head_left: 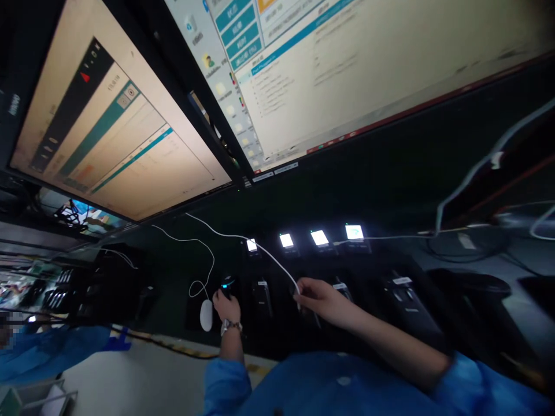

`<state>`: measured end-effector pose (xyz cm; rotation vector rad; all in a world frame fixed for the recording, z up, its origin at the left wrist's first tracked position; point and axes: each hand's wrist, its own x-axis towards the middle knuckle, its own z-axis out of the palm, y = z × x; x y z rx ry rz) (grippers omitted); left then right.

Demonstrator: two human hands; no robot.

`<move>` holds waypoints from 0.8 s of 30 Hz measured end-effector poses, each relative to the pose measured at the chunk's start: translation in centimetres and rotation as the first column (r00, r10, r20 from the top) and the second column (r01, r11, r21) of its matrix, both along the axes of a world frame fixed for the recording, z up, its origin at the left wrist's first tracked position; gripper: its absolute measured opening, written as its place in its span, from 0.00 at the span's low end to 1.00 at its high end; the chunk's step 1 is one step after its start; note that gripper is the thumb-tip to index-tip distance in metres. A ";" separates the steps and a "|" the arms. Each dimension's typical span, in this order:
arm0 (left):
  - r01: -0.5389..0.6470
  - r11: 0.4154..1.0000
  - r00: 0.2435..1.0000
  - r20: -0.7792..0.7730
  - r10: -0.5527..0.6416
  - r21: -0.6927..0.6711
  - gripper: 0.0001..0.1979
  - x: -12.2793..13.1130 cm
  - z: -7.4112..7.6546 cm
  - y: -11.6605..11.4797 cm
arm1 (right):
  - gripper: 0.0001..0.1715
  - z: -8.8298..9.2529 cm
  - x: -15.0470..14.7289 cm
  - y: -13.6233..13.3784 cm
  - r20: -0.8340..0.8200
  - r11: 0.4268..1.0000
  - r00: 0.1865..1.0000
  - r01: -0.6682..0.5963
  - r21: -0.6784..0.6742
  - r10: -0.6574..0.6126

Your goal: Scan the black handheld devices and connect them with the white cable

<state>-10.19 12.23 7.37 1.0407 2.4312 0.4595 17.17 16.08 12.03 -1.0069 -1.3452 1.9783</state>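
My left hand, with a watch on its wrist, has its fingers curled round a small black device that shows a blue light. Just left of that hand lies a white mouse. My right hand pinches the end of a white cable between thumb and fingers, above the row of dark devices. The cable's tip is partly hidden by the fingers. Between my hands rests a black handheld device with a small white label. A similar labelled device lies to the right of my right forearm.
Two large monitors stand behind the dark bench. Several small lit screens form a row at the back. Loose cables hang at the right. Another person in a blue sleeve is at the far left.
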 end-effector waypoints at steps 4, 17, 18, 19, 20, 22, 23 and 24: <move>0.184 0.983 0.983 -0.014 -0.184 -0.013 0.30 5.7 -1.5 -1.2 | 0.16 -0.8 -0.3 0.1 0.021 0.998 0.998 0.054 -0.020 -0.054; -0.212 0.973 0.587 0.808 0.054 0.088 0.21 6.6 1.6 -2.2 | 0.23 -0.5 -1.9 -1.9 -0.170 0.982 0.968 0.179 -0.056 -0.186; -0.287 0.955 0.436 0.898 0.057 0.079 0.20 7.0 2.2 -2.8 | 0.24 -0.2 -2.1 -2.2 -0.211 0.980 0.958 0.188 -0.056 -0.196; -0.356 0.933 0.271 0.961 0.053 0.049 0.19 7.5 2.8 -3.3 | 0.24 0.1 -2.4 -2.5 -0.247 0.979 0.948 0.194 -0.058 -0.203; -0.407 0.913 0.121 0.992 0.044 0.010 0.18 7.8 3.4 -3.7 | 0.24 0.3 -2.5 -2.8 -0.273 0.977 0.938 0.203 -0.059 -0.211; -0.428 0.902 -0.046 0.998 0.040 -0.056 0.18 8.2 4.4 -4.3 | 0.24 0.9 -2.8 -3.1 -0.297 0.975 0.929 0.214 -0.053 -0.220; -0.418 0.905 -0.078 0.996 0.051 -0.080 0.19 8.3 4.7 -4.6 | 0.23 1.1 -2.8 -3.2 -0.299 0.974 0.927 0.220 -0.047 -0.224; -0.406 0.908 -0.098 0.993 0.068 -0.102 0.20 8.3 4.9 -4.7 | 0.23 1.3 -2.9 -3.2 -0.297 0.973 0.928 0.225 -0.041 -0.227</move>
